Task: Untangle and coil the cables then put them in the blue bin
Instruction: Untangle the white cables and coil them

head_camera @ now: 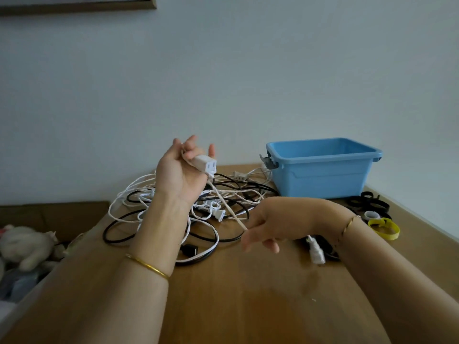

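Your raised left hand (pixel 178 175) curls its fingers round the socket end (pixel 206 165) of one white cord (pixel 227 206); your right hand (pixel 275 222) pinches that cord lower down. Keep it taut, easing it from the tangle (pixel 159 214) on the table (pixel 248 294). One blue bin (pixel 323 177) stands behind; the tangled cables defy counting.

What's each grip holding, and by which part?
The white extension cord: left grip holds its socket end; right grip pinches the cord lower down.

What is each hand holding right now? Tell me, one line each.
Left hand: closed on the socket end of the white cord, raised.
Right hand: pinching that white cord lower down.
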The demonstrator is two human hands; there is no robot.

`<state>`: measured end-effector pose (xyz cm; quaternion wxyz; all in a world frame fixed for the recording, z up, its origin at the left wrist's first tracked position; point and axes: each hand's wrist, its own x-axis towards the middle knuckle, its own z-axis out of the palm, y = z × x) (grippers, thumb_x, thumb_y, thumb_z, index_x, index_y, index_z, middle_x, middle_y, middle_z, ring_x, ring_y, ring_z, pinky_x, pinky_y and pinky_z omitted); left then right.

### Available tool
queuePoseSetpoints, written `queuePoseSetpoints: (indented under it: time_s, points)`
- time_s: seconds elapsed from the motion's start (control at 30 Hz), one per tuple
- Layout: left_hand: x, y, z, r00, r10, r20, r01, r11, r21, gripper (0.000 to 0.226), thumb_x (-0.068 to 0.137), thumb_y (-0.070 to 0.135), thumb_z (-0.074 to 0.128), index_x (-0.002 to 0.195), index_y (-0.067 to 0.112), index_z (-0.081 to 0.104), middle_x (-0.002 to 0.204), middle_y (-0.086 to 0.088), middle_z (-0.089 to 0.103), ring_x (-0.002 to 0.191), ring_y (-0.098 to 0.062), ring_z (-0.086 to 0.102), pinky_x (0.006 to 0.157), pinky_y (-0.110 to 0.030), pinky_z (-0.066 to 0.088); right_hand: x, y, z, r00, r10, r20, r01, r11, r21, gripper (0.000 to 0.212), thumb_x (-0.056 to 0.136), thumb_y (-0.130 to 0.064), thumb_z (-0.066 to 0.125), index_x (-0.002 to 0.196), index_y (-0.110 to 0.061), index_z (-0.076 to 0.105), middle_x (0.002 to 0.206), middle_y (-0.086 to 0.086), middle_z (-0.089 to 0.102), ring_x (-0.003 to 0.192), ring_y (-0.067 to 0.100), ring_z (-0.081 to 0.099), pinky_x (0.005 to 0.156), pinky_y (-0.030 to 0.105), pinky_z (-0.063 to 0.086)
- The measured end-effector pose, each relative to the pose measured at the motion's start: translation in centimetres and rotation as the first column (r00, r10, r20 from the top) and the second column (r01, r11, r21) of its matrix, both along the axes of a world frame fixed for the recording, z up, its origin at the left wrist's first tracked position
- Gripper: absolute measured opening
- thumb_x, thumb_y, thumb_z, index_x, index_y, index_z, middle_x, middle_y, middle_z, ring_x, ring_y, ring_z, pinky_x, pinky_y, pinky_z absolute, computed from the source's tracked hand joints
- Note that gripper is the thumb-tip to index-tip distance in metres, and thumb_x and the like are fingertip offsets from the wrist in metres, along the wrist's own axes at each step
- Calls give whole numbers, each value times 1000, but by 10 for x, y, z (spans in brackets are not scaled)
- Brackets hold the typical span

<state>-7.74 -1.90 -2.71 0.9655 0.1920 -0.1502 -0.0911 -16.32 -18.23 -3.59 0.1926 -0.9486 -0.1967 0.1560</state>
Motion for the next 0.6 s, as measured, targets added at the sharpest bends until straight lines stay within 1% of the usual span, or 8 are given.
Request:
queuePoseSetpoints:
  time_s: [0.1,0.2,0.3,0.37,0.43,0.5,0.57,0.6]
  points:
    - [3,-12,-9,986,142,83,-162,931,326,21,102,17,39,84,13,47,56,5,55,43,-5,45,88,-38,48,-10,7,13,993,45,111,-50,998,41,26,95,-34,52,88,-20,74,63,3,57,56,4,46,69,19,42]
    - [0,-19,-16,938,201,283,-338,715,612,13,104,15,37,97,12,47,59,4,61,55,-11,52,71,-35,49,-17,4,26,948,-34,317,-15,989,150,30,95,-27,53,67,-24,65,66,4,58,56,5,46,56,16,37]
    - [-15,-23,-16,900,14,436,-399,434,808,14,103,14,37,97,18,49,58,8,62,60,-9,54,69,-32,48,-17,-7,34,875,-167,454,38,959,280,24,93,-25,56,72,-17,64,60,-5,51,53,4,42,55,17,36]
    - [-25,-26,-15,887,-192,419,-350,313,883,18,103,19,39,93,14,52,57,6,61,56,-10,54,72,-33,50,-13,-15,34,822,-235,519,72,946,315,17,91,-23,60,79,-13,67,62,-8,52,58,2,46,57,15,36]
    - [-30,-27,-13,884,-336,325,-233,285,930,32,104,28,35,96,7,57,52,2,55,55,-17,48,62,-29,49,-8,-23,33,753,-319,576,101,920,378,12,89,-17,62,82,-10,69,68,-10,57,67,2,51,61,14,37]
    - [-31,-28,-11,868,-438,232,-77,343,936,55,102,42,26,113,-2,58,45,0,45,49,-17,37,54,-26,46,-3,-31,31,685,-415,599,110,871,479,9,87,-14,64,81,-9,69,74,-6,64,71,3,57,63,13,41]
    - [-32,-28,-9,837,-512,191,52,423,905,67,94,52,26,109,-4,60,39,2,33,41,-11,28,46,-23,41,1,-33,27,658,-494,569,102,807,582,9,87,-13,65,83,-7,70,78,2,69,73,8,63,67,23,48]
    - [-33,-29,-8,830,-526,185,93,458,884,62,91,51,31,103,-2,61,37,5,31,36,-8,25,43,-21,39,2,-32,24,663,-525,533,86,761,643,9,87,-13,65,83,-7,70,76,1,69,67,5,62,60,21,47]
